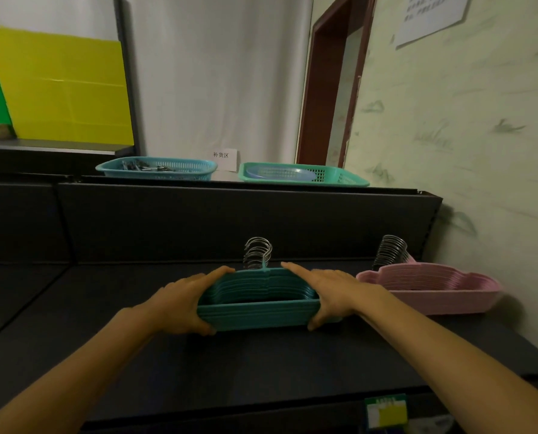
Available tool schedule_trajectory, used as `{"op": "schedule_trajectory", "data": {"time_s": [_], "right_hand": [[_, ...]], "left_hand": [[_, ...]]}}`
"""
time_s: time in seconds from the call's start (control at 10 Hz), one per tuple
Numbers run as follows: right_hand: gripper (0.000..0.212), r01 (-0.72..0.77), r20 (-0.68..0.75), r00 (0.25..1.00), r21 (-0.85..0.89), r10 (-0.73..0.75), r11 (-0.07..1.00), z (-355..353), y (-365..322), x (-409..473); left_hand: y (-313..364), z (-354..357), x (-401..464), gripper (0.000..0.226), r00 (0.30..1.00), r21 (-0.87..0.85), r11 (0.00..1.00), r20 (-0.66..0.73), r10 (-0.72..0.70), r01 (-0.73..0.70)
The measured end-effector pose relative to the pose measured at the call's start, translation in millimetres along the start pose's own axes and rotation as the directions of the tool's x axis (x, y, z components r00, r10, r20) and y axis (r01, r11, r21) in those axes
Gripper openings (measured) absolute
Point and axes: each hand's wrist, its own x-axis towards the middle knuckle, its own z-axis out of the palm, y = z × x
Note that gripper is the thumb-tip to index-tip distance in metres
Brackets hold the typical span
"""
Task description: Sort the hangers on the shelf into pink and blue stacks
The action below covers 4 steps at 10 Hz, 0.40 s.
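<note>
Squarely on the dark shelf (261, 364) sits the blue stack (258, 300) of hangers, its metal hooks pointing away from the person. Each end is grasped: the left hand (183, 303) wraps one end, the right hand (330, 294) the other, thumbs under the near edge. Right of the blue stack, apart from it, lies the pink stack (430, 288). Behind and above the blue stack, a teal basket (156, 169) holds metal clips; a green basket (302, 174) holds a bluish dish.
</note>
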Motion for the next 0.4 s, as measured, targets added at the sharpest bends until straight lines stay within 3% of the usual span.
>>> {"op": "schedule_trajectory", "data": {"time_s": [0.2, 0.3, 0.4], "right_hand": [[0.126, -0.064, -0.036, 0.998, -0.233, 0.057, 0.970, -4.1, -12.8, -2.4], [0.132, -0.090, -0.043, 0.996, -0.233, 0.082, 0.968, -4.5, -13.6, -4.7], [0.130, -0.082, -0.099, 0.992, -0.090, 0.073, 0.993, -5.5, -15.2, -16.5]], "left_hand": [[10.9, -4.3, -1.6, 0.110, 0.998, 0.243, 0.968, -0.028, -0.061, 0.066], [19.5, -5.0, -3.0, 0.113, 0.993, 0.270, 0.956, -0.022, -0.113, 0.115], [20.4, -13.9, -8.2, 0.115, 0.988, 0.192, 0.969, -0.020, -0.155, 0.156]]}}
